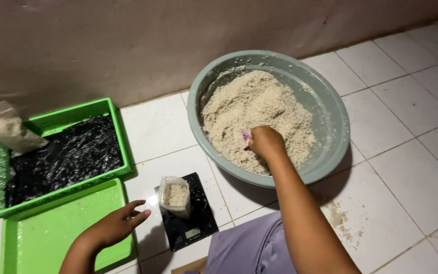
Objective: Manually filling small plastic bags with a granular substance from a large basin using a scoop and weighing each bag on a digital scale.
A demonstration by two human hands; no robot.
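My right hand (265,142) is inside a large grey basin (330,116), closed around a small pink-purple scoop (246,137) pushed into pale crumbly grain mix (249,106). My left hand (116,225) hovers with fingers apart just left of a small clear plastic bag (174,195) partly filled with the same mix. That bag stands upright on a black kitchen scale (188,218) on the white tiled floor. The left hand does not touch the bag.
A green plastic basket (51,119) lined with black plastic sits at the left, a filled clear bag (7,131) leaning on its far corner. A flat green lid (41,238) lies in front of it. Spilled crumbs (338,215) dot the tiles. A wall runs behind.
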